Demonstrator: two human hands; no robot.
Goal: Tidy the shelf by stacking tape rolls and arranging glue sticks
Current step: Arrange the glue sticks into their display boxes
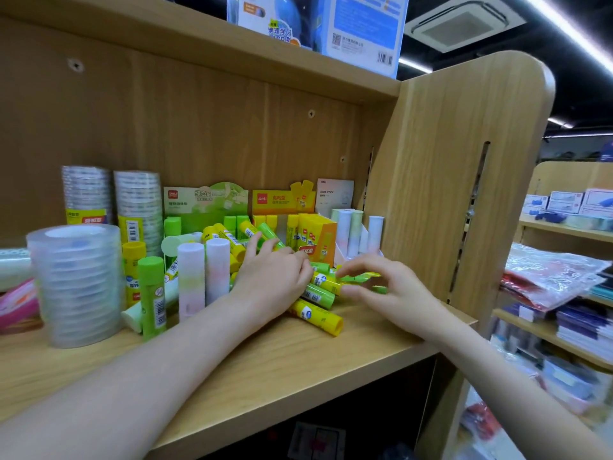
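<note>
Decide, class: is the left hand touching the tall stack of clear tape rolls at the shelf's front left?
Apart. The head view shows the left hand on the glue-stick pile, with upright glue sticks standing between it and the tape stack.

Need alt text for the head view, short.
Left hand and right hand reach into a jumble of green and yellow glue sticks on a wooden shelf; stacked clear tape rolls stand at left.

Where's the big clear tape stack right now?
Head view, far left: the clear tape stack stands upright near the shelf's front edge, just left of an upright green glue stick.
</note>
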